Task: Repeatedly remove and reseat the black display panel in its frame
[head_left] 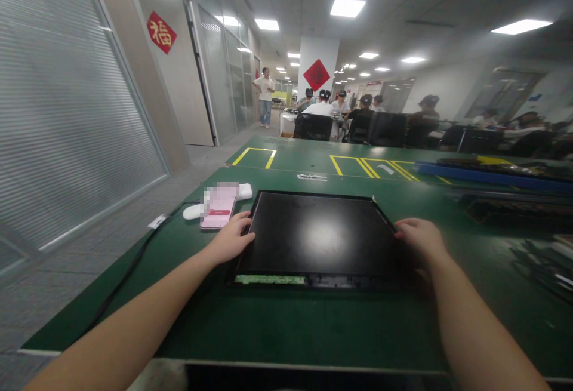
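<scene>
A black LCD display panel (313,236) lies face up on the green table (286,325), a green circuit board strip (269,280) showing along its near edge. My left hand (231,237) grips the panel's left edge, its thumb and fingers apart along the frame. At the right edge, my right hand (418,236) pinches the frame between thumb and fingers; its lower side is in shadow. A phone with a pink screen (219,209) lies beside my left hand, resting by a white rounded object (192,212).
A black cable (134,259) runs along the table's left side. Yellow tape outlines (253,151) mark the far part. At the right are a blue tray-like strip (492,176), dark parts and loose cables (537,265). Several people sit farther back; one person (265,95) stands.
</scene>
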The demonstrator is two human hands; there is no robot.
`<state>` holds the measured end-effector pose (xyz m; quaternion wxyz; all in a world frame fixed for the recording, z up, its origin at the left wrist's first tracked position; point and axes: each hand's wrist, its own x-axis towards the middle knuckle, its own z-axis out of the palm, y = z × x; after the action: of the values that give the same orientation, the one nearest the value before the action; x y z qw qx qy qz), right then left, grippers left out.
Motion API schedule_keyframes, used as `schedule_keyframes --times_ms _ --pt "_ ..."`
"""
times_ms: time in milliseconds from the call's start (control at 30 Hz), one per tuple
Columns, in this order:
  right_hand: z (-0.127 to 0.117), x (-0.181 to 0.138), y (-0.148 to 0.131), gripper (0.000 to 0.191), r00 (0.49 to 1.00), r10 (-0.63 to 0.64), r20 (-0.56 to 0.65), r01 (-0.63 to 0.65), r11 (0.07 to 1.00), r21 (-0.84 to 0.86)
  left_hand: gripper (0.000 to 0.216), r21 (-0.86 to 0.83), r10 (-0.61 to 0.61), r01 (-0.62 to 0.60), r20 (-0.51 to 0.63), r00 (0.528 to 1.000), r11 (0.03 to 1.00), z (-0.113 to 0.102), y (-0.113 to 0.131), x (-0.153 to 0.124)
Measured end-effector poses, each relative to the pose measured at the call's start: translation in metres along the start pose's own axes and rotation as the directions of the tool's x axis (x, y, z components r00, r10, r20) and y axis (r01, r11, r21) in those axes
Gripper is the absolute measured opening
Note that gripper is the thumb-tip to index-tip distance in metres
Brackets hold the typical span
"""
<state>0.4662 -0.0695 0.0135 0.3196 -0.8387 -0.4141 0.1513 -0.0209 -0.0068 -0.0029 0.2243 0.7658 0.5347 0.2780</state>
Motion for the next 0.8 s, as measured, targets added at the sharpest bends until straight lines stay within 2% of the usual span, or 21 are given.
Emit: schedule_keyframes --times_ms 433,800 --pt "0.0014 -0.0001 0.0011 0.029 1.0 -0.011 -0.001 0.011 1.0 0.008 0.045 0.059 -0.004 0.002 0.047 0.999 0.998 -0.0005 -0.0002 -0.0003" --pt "0.0005 -0.0029 -0.0026 0.025 1.0 -0.022 -0.011 0.022 0.999 -0.042 0.046 0.104 0.058 -0.064 0.063 0.996 0.992 -0.0036 -0.0012 -0.0008"
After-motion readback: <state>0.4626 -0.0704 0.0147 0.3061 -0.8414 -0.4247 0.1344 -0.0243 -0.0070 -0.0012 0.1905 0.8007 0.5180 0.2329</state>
